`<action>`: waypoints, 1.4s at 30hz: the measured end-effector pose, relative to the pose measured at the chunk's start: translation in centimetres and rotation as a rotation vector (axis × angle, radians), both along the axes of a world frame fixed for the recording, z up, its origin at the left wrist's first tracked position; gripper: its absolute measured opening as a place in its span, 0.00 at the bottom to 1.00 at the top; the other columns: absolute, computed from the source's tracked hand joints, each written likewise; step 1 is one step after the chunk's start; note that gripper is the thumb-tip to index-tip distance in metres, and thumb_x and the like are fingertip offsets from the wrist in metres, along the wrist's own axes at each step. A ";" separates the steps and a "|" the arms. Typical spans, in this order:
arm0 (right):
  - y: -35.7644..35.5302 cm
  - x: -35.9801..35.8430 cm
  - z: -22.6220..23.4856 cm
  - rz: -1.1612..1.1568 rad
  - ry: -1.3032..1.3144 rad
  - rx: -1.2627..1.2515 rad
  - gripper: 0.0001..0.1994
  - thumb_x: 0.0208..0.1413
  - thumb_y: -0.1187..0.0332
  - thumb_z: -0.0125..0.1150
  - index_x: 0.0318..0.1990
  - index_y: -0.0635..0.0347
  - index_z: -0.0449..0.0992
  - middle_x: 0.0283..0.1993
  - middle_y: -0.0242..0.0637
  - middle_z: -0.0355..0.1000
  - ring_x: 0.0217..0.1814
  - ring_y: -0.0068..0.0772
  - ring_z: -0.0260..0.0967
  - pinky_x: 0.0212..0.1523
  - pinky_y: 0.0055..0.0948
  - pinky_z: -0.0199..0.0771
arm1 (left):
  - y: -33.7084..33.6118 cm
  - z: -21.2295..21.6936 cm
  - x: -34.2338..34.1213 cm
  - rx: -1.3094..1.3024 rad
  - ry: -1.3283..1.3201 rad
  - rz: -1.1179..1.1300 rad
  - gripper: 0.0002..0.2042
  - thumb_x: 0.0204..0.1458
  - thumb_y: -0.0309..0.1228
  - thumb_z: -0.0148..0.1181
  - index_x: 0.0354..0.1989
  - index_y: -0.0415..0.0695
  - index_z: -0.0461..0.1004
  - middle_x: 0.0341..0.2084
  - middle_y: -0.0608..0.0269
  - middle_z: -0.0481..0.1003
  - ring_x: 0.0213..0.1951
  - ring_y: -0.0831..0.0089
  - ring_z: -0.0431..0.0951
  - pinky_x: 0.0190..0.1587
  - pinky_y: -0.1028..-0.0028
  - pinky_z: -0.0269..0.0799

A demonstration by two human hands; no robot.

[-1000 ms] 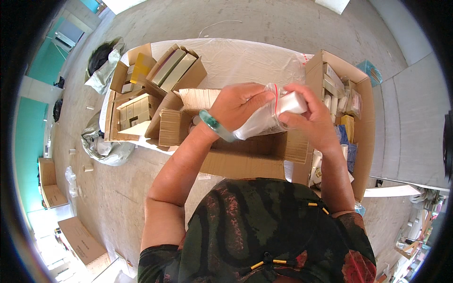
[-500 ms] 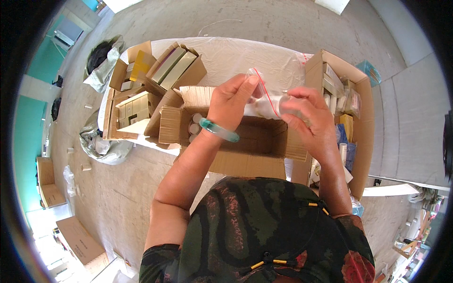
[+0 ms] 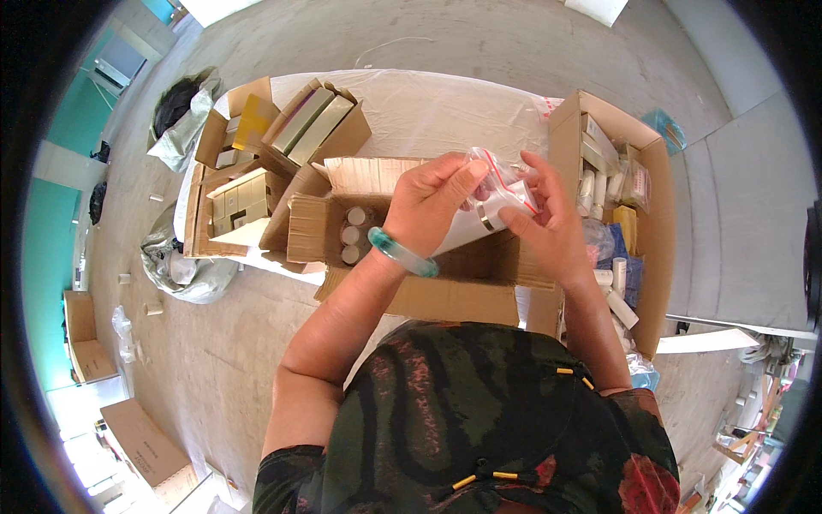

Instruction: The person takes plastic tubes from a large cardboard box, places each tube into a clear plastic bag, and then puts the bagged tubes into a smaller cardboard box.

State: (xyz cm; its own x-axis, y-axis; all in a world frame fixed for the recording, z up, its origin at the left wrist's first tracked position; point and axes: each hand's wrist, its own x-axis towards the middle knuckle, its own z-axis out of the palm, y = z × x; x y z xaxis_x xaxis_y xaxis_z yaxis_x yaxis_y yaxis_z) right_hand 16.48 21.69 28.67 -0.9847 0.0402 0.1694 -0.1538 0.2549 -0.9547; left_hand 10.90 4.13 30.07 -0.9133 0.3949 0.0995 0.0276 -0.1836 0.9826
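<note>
My left hand (image 3: 435,195), a green-and-clear bangle (image 3: 402,252) at its wrist, pinches the edge of a clear zip-lock bag (image 3: 490,168) with a red seal strip. Between thumb and fingers, my right hand (image 3: 552,224) grips a white cylindrical bottle (image 3: 460,230) with a silver band. The bottle slants down to the left, its upper end at the bag; whether it lies inside is unclear. Both hands are over an open cardboard box (image 3: 454,297). Several round-topped clear or white containers (image 3: 351,234) stand in its left end.
On the white-covered table (image 3: 411,107), opened cartons (image 3: 248,201) with small boxes stand at left. A long carton (image 3: 655,257) at right holds bottles, bagged items and a blue bag. White sacks (image 3: 184,265) lie on the floor left of the table.
The white bottle with the silver band now shows plainly, slanting down-left. The bag and my left hand have shifted slightly right and down; my right hand has come nearer the bag.
</note>
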 end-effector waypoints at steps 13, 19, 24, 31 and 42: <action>2.3 -0.6 -0.2 -0.128 -0.112 -0.363 0.13 0.52 0.68 0.58 0.44 0.59 0.67 0.35 0.28 0.68 0.34 0.16 0.63 0.31 0.18 0.65 | -5.0 -4.6 0.2 -0.053 -0.199 -0.143 0.37 0.41 0.47 0.66 0.58 0.40 0.61 0.49 0.61 0.68 0.52 0.71 0.65 0.55 0.72 0.57; 2.1 -0.7 -0.6 -0.052 -0.144 -0.368 0.10 0.54 0.68 0.56 0.42 0.59 0.68 0.34 0.29 0.69 0.33 0.18 0.64 0.31 0.20 0.66 | -4.3 -7.4 0.9 0.225 -0.346 0.063 0.12 0.52 0.30 0.57 0.43 0.39 0.73 0.37 0.64 0.75 0.41 0.78 0.71 0.49 0.76 0.64; 1.9 -0.4 -1.2 -0.021 -0.205 -0.410 0.08 0.55 0.68 0.55 0.41 0.59 0.70 0.34 0.29 0.70 0.33 0.19 0.65 0.31 0.22 0.68 | -4.3 -8.3 0.0 0.572 -0.412 0.168 0.07 0.54 0.27 0.54 0.39 0.42 0.74 0.32 0.65 0.75 0.37 0.77 0.73 0.44 0.76 0.67; 2.9 0.0 -2.5 -0.047 -0.228 -0.408 0.08 0.56 0.66 0.54 0.41 0.58 0.71 0.33 0.29 0.70 0.32 0.18 0.65 0.30 0.21 0.67 | -4.6 -7.0 0.4 0.447 -0.324 0.281 0.08 0.54 0.27 0.53 0.42 0.41 0.73 0.30 0.65 0.75 0.34 0.76 0.74 0.40 0.74 0.70; 2.8 0.4 -2.8 -0.062 -0.224 -0.349 0.10 0.56 0.64 0.55 0.38 0.60 0.75 0.30 0.29 0.71 0.30 0.18 0.66 0.30 0.20 0.66 | -5.2 -7.2 0.2 0.565 -0.316 0.287 0.04 0.54 0.28 0.54 0.36 0.46 0.73 0.37 0.63 0.74 0.38 0.72 0.73 0.41 0.70 0.71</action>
State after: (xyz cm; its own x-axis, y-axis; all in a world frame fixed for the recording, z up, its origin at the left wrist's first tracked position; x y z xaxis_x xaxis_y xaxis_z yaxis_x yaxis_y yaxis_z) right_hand 16.85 24.47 25.85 -0.9896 0.1178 -0.0831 0.0731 -0.0874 -0.9935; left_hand 11.12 -1.03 22.83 -0.9925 0.1007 -0.0688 -0.1197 -0.6962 0.7078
